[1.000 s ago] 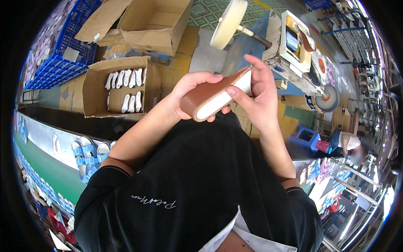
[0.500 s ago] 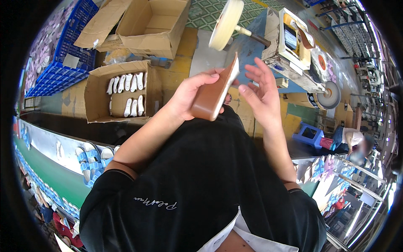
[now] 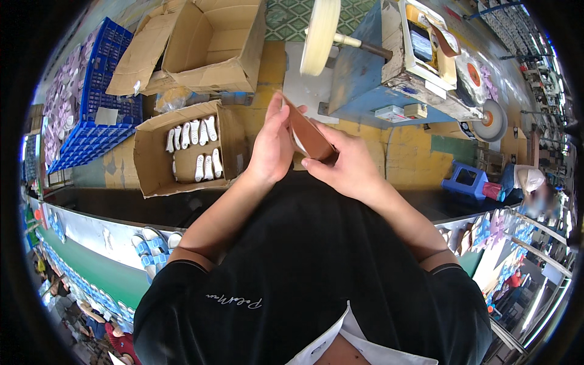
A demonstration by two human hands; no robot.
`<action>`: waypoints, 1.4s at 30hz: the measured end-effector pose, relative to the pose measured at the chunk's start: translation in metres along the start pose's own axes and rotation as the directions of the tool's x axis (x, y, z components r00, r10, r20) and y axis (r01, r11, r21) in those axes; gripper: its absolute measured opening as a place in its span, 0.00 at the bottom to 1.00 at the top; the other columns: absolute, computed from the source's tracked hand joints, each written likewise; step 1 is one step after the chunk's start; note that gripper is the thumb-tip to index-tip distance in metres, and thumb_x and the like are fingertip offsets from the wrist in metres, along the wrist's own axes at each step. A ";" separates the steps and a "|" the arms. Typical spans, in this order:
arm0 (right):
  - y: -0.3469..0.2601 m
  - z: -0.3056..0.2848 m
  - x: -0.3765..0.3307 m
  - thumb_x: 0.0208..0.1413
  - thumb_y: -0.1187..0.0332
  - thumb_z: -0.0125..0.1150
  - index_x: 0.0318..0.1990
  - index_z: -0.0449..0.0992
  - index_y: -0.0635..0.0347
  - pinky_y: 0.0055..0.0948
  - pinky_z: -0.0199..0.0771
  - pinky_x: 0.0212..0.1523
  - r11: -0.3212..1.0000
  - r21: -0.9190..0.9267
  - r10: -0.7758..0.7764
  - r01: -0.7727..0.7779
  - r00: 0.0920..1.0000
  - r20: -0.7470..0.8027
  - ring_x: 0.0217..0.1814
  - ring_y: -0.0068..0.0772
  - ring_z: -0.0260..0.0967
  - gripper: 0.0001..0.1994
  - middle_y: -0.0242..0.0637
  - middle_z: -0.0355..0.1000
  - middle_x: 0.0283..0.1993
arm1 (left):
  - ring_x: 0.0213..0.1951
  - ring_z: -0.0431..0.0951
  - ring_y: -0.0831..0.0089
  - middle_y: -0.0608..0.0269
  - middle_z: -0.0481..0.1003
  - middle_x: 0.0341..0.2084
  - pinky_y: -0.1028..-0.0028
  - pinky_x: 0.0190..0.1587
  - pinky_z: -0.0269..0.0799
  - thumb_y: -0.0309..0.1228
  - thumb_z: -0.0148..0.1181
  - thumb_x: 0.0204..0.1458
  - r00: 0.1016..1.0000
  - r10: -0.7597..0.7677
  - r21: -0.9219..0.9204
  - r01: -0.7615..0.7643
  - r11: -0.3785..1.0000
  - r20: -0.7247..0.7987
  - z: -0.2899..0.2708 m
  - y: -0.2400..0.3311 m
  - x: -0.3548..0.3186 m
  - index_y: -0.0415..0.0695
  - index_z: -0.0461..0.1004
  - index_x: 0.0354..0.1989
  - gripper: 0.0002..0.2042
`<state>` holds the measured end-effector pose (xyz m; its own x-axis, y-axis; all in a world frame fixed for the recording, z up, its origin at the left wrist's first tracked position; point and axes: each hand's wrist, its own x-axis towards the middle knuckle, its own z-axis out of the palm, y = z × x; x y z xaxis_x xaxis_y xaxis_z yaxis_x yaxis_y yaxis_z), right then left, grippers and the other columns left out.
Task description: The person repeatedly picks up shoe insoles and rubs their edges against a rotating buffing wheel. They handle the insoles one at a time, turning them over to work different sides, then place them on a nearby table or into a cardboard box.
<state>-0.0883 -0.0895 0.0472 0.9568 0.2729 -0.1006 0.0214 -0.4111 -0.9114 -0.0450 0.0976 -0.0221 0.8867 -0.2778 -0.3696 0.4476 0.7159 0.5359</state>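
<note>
One brown shoe sole (image 3: 309,135) is clamped edge-up between left hand (image 3: 272,149) and right hand (image 3: 348,167), raised before the chest; two cardboard boxes (image 3: 182,149) are seen beyond.

place: shoe workshop | signs: buffing wheel (image 3: 321,36), carton of white soles (image 3: 188,149), blue crates (image 3: 97,103)

Both bare forearms rise from the lower part of the frame and meet at centre, just above the middle. The left hand (image 3: 272,146) is raised with fingers pointing up and curled in a grip. The right hand (image 3: 344,164) pinches with thumb and fingertips, wrist bent inward.
</note>
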 end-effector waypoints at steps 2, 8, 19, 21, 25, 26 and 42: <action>0.011 0.001 0.008 0.61 0.62 0.81 0.76 0.75 0.64 0.38 0.87 0.54 0.999 0.046 0.014 -0.014 1.000 -0.003 0.50 0.42 0.89 0.37 0.52 0.87 0.52 | 0.70 0.72 0.61 0.59 0.69 0.72 0.50 0.75 0.66 0.40 0.58 0.79 0.998 0.002 0.055 0.001 0.998 -0.060 -0.014 -0.002 0.011 0.52 0.50 0.89 0.36; 0.058 0.000 0.048 0.67 0.55 0.77 0.64 0.82 0.65 0.35 0.84 0.48 0.940 0.200 0.275 -0.278 0.961 0.040 0.42 0.36 0.86 0.26 0.43 0.87 0.43 | 0.66 0.75 0.68 0.65 0.74 0.66 0.58 0.67 0.72 0.40 0.57 0.81 0.990 -0.135 0.194 0.124 0.973 0.044 -0.054 -0.013 0.063 0.52 0.59 0.87 0.30; 0.122 0.003 0.138 0.64 0.38 0.76 0.55 0.83 0.75 0.39 0.83 0.50 0.904 0.021 0.425 -0.428 0.890 -0.165 0.42 0.42 0.85 0.38 0.52 0.86 0.41 | 0.63 0.81 0.67 0.60 0.78 0.66 0.60 0.67 0.80 0.43 0.54 0.82 0.968 -0.234 0.062 0.240 0.969 -0.091 -0.080 -0.055 0.176 0.40 0.71 0.75 0.23; 0.129 0.003 0.149 0.63 0.37 0.76 0.54 0.83 0.77 0.40 0.84 0.50 0.884 0.038 0.466 -0.466 0.869 -0.167 0.43 0.44 0.85 0.40 0.55 0.86 0.42 | 0.61 0.82 0.65 0.59 0.80 0.63 0.60 0.67 0.81 0.42 0.52 0.83 0.966 -0.240 0.055 0.246 0.968 -0.095 -0.086 -0.060 0.187 0.40 0.72 0.72 0.21; 0.138 0.005 0.162 0.62 0.38 0.77 0.54 0.83 0.77 0.39 0.84 0.52 0.895 0.048 0.444 -0.444 0.875 -0.191 0.47 0.45 0.87 0.39 0.56 0.87 0.45 | 0.58 0.85 0.63 0.56 0.82 0.58 0.59 0.66 0.82 0.39 0.50 0.83 0.958 -0.241 0.042 0.250 0.967 -0.153 -0.094 -0.069 0.203 0.39 0.74 0.69 0.18; 0.140 0.007 0.164 0.62 0.38 0.77 0.54 0.83 0.77 0.39 0.85 0.53 0.904 0.076 0.428 -0.421 0.880 -0.207 0.48 0.45 0.87 0.40 0.56 0.87 0.46 | 0.58 0.85 0.62 0.55 0.82 0.58 0.59 0.65 0.82 0.38 0.50 0.83 0.964 -0.222 0.011 0.226 0.974 -0.146 -0.094 -0.071 0.205 0.39 0.74 0.68 0.18; 0.129 0.009 0.171 0.67 0.37 0.70 0.54 0.81 0.77 0.55 0.85 0.58 0.887 -0.043 0.438 -0.460 0.867 -0.237 0.53 0.69 0.86 0.39 0.68 0.84 0.49 | 0.57 0.85 0.60 0.53 0.82 0.57 0.57 0.64 0.84 0.37 0.50 0.82 0.970 -0.230 -0.087 0.224 0.971 -0.076 -0.075 -0.069 0.202 0.36 0.73 0.67 0.18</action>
<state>0.0757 -0.0880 -0.0916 0.9079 -0.1492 -0.3918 -0.4082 -0.5278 -0.7449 0.0949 0.0400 -0.1904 0.7484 -0.3859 -0.5394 0.6227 0.6888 0.3711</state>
